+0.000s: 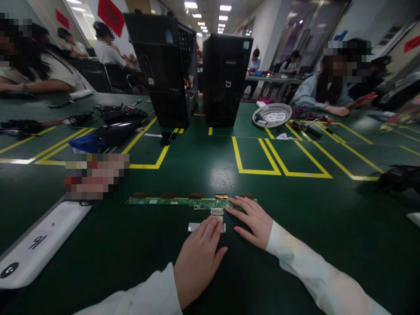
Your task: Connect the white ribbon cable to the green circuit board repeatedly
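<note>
A long, narrow green circuit board [177, 201] lies across the table in front of me, with copper-coloured tabs along its far edge. My right hand [252, 221] rests over the board's right part, fingers spread and fingertips touching it. Near the board's middle is a pale connector [217, 211] on the near edge. A white flat ribbon cable [193, 227] runs from there. My left hand [201, 249] lies over that cable with its fingers stretched out flat and the thumb apart, covering part of it.
Two black computer towers [219, 83] stand at the back of the green table [147, 253]. A white plastic basket [272, 114] sits right of them. Cables [121, 114] lie at left, near a long white device [42, 245]. Other people sit around, one person [337, 87] at right.
</note>
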`<action>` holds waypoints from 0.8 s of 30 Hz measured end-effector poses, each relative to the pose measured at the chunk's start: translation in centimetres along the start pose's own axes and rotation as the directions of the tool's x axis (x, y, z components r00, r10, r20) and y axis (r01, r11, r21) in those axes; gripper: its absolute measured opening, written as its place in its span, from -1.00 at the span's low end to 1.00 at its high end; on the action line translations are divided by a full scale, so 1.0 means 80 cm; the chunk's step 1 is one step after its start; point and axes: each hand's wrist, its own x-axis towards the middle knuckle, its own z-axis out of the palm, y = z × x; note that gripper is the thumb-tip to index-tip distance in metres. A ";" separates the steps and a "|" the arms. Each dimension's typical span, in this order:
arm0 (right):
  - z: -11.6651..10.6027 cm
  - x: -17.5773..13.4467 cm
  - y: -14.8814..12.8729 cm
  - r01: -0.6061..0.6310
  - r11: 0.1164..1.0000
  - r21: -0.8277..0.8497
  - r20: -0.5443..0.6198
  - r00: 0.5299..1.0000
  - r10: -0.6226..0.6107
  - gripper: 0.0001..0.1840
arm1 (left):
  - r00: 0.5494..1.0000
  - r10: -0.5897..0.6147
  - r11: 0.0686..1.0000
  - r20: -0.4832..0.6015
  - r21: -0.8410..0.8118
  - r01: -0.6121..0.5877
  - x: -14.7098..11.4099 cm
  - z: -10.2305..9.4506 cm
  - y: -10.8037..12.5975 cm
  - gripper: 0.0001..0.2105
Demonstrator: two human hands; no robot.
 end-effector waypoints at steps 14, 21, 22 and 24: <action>0.002 0.001 0.002 0.009 1.000 0.017 -0.002 1.000 -0.008 -0.45 | 1.000 0.004 1.000 0.001 0.024 -0.004 0.003 0.000 0.000 -0.53; 0.004 0.000 0.001 0.000 0.999 0.038 -0.002 1.000 0.000 -0.45 | 0.999 -0.008 0.997 0.047 0.077 0.004 0.004 -0.002 0.001 -0.49; 0.004 0.000 0.001 0.000 0.999 0.041 0.000 1.000 0.000 -0.44 | 0.999 -0.008 0.997 0.052 0.079 0.004 0.004 -0.002 0.001 -0.49; 0.003 0.000 0.001 0.001 0.999 0.045 0.007 1.000 -0.002 -0.44 | 0.998 -0.007 0.997 0.062 0.079 0.002 0.005 -0.003 0.000 -0.48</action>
